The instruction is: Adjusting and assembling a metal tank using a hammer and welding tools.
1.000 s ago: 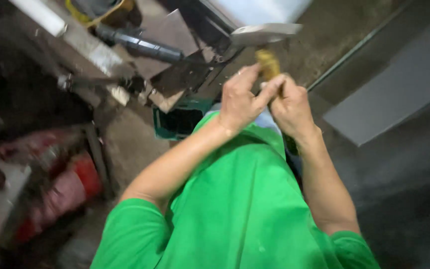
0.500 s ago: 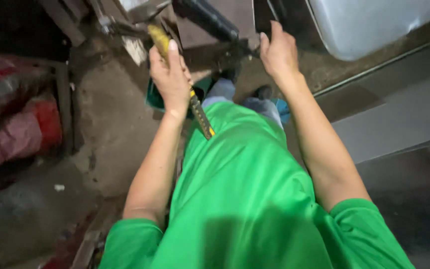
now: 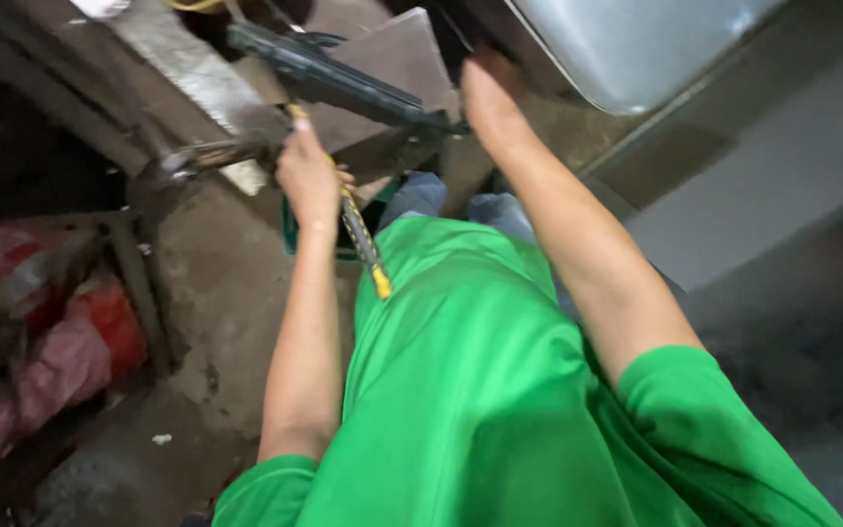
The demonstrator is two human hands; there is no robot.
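We look down over a green shirt (image 3: 480, 390) that fills the lower middle of the frame. Our left hand (image 3: 309, 181), left of centre in the upper half, has its fingers closed around a slim tool with a yellow-and-black handle (image 3: 363, 244) — the handle runs down and to the right from the fist, its yellow end just above the shirt, while the working end is hidden behind the hand. Just above that hand a long dark bar (image 3: 343, 83) crosses the upper middle of the frame at a slant. Our right hand (image 3: 490, 102), upper centre, reaches up to the far end of the bar beside a pale grey metal container (image 3: 626, 49) in the upper right; we cannot tell whether its fingers grip anything, as they are blurred. At the left edge lie red and pink bags (image 3: 60, 332) on the dirty floor (image 3: 217, 293).
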